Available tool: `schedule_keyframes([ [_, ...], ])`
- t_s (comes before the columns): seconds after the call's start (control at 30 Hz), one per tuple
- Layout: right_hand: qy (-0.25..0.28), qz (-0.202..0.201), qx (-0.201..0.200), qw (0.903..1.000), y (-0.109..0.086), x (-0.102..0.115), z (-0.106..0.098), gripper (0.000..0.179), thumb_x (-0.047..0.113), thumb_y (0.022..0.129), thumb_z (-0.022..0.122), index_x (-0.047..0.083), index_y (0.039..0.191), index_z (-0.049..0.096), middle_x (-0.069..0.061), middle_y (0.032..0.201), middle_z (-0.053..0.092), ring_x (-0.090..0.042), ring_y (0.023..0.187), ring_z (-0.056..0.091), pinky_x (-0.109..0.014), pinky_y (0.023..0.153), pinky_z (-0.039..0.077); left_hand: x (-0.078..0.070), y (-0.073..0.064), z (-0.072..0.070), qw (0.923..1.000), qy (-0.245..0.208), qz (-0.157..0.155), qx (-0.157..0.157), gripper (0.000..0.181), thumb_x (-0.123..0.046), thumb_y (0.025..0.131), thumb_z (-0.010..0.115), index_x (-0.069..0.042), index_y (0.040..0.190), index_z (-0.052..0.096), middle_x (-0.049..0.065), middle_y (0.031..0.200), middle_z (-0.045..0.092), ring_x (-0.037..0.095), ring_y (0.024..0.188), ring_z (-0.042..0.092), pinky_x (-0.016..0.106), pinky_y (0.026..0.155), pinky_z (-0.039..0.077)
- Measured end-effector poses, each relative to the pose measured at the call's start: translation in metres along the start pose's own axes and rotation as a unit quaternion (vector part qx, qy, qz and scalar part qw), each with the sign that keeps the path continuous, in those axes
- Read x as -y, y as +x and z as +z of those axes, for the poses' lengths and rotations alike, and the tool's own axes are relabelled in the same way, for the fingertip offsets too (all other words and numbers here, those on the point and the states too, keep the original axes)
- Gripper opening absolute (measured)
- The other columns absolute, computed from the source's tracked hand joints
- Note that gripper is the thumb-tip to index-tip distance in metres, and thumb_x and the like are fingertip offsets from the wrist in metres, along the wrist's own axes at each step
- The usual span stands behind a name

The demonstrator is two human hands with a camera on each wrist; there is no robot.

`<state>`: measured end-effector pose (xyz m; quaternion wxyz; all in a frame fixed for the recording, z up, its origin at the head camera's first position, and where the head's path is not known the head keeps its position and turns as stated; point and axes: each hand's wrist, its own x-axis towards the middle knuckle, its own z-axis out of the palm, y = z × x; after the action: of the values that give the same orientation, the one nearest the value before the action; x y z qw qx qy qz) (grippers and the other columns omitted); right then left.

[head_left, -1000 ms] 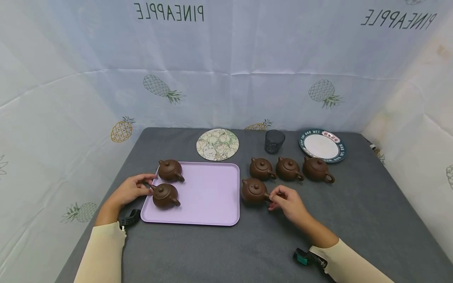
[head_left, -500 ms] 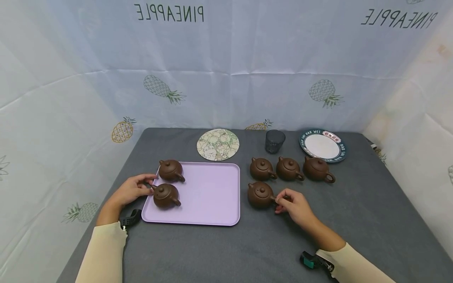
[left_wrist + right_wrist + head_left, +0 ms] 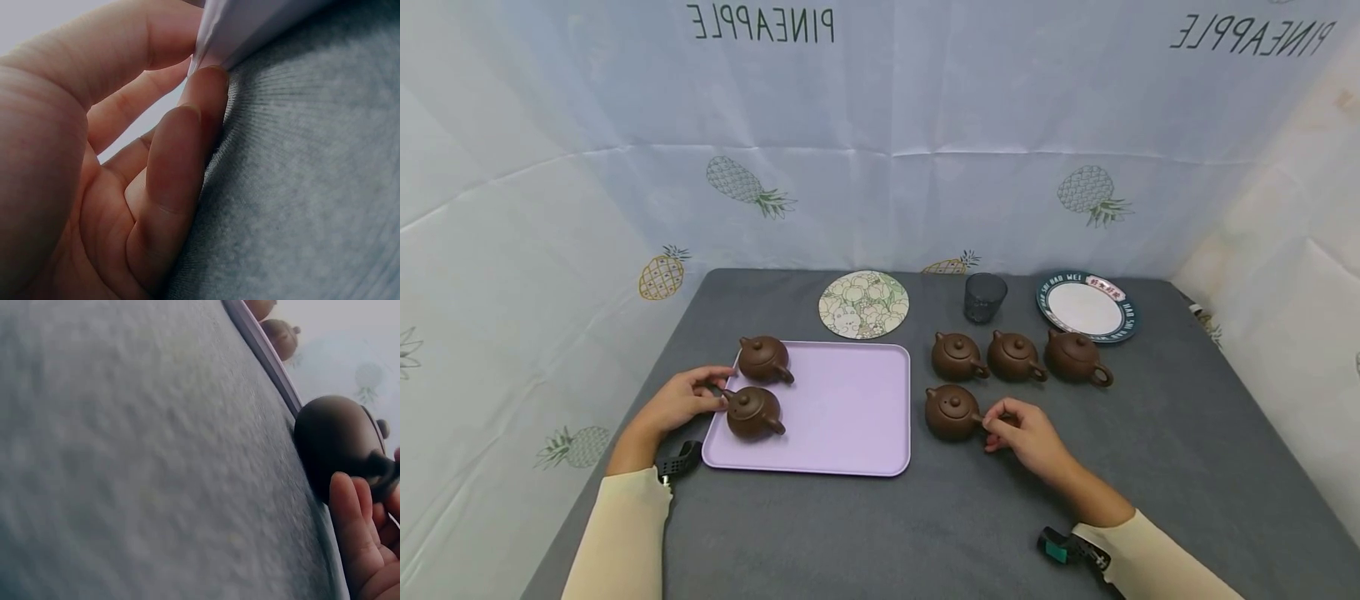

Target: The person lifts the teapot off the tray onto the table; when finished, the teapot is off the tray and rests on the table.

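On grey cloth [image 3: 820, 533], right hand [image 3: 1026, 437] pinching a brown teapot [image 3: 951, 415] by its handle [image 3: 978, 420], left hand [image 3: 681, 402] clamped on the lilac tray [image 3: 842, 408].

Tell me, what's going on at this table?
A person's right hand holds a small brown teapot by its handle, just right of a purple tray. Their left hand grips the tray's left edge. Two more teapots stand on the tray, and three others sit in a row on the grey table.
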<state>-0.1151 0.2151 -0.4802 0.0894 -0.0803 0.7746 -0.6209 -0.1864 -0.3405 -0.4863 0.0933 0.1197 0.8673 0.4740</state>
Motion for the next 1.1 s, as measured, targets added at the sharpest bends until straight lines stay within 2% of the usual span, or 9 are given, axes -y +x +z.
schedule_keyframes([
  [0.13, -0.052, -0.003, 0.006, 0.9986, 0.002, 0.004, -0.008, 0.021, 0.013, 0.094, 0.065, -0.007, 0.094, 0.063, -0.017, 0.077, 0.062, -0.024, 0.065, 0.064, -0.037, 0.062, 0.055, 0.000, 0.001, -0.001, 1.0000, -0.001, 0.001, 0.001, 0.053, 0.004, 0.079, 0.069, 0.005, 0.130, 0.055, 0.017, 0.102, 0.057, 0.011, 0.067, 0.057, 0.025, 0.067, 0.048],
  [0.27, -0.112, -0.013, -0.019, 0.9934, 0.008, 0.013, -0.017, 0.025, 0.022, 0.094, 0.067, -0.003, 0.093, 0.066, -0.009, 0.071, 0.063, -0.022, 0.063, 0.063, -0.037, 0.060, 0.053, -0.001, 0.001, -0.002, 1.0000, -0.001, 0.000, 0.002, 0.053, 0.004, 0.079, 0.069, 0.005, 0.130, 0.055, 0.018, 0.102, 0.057, 0.011, 0.067, 0.057, 0.025, 0.067, 0.048],
  [0.47, -0.105, -0.058, -0.037, 0.9921, 0.028, 0.034, -0.015, 0.024, 0.020, 0.095, 0.064, -0.004, 0.093, 0.065, -0.009, 0.070, 0.063, -0.022, 0.064, 0.064, -0.039, 0.063, 0.053, 0.000, -0.001, -0.003, 1.0000, 0.003, -0.004, -0.001, 0.053, 0.003, 0.080, 0.069, 0.004, 0.131, 0.055, 0.017, 0.103, 0.057, 0.012, 0.068, 0.058, 0.025, 0.067, 0.048],
  [0.63, -0.100, -0.097, -0.028, 0.9899, 0.045, 0.055, 0.013, 0.012, 0.009, 0.095, 0.062, -0.003, 0.093, 0.066, -0.013, 0.070, 0.063, -0.027, 0.064, 0.063, -0.037, 0.063, 0.053, 0.000, -0.004, -0.002, 0.9999, -0.009, 0.006, -0.003, 0.054, 0.002, 0.080, 0.071, 0.006, 0.130, 0.055, 0.015, 0.102, 0.058, 0.010, 0.066, 0.058, 0.024, 0.067, 0.047],
  [0.83, -0.089, -0.123, 0.010, 0.9884, 0.064, 0.068, 0.058, 0.015, 0.019, 0.095, 0.064, 0.005, 0.093, 0.068, -0.004, 0.068, 0.062, -0.020, 0.062, 0.062, -0.035, 0.058, 0.051, 0.001, -0.004, 0.002, 0.9997, -0.023, 0.013, -0.001, 0.053, 0.003, 0.079, 0.071, 0.007, 0.130, 0.055, 0.015, 0.101, 0.058, 0.010, 0.066, 0.058, 0.024, 0.066, 0.048],
  [0.97, -0.093, -0.121, 0.044, 0.9873, 0.083, 0.071, 0.089, 0.017, 0.025, 0.095, 0.064, 0.008, 0.091, 0.067, -0.003, 0.067, 0.061, -0.019, 0.063, 0.063, -0.037, 0.059, 0.050, 0.002, -0.002, 0.002, 0.9998, -0.015, 0.010, -0.003, 0.052, 0.004, 0.079, 0.070, 0.006, 0.129, 0.056, 0.015, 0.101, 0.058, 0.011, 0.065, 0.058, 0.024, 0.067, 0.048],
  [1.1, -0.100, -0.105, 0.066, 0.9872, 0.102, 0.073, 0.117, 0.017, 0.028, 0.094, 0.065, 0.012, 0.088, 0.067, -0.001, 0.065, 0.062, -0.017, 0.062, 0.064, -0.034, 0.056, 0.048, 0.001, -0.001, 0.001, 0.9999, -0.004, 0.013, -0.003, 0.052, 0.002, 0.079, 0.071, 0.005, 0.129, 0.056, 0.015, 0.102, 0.057, 0.010, 0.065, 0.057, 0.024, 0.067, 0.048],
])
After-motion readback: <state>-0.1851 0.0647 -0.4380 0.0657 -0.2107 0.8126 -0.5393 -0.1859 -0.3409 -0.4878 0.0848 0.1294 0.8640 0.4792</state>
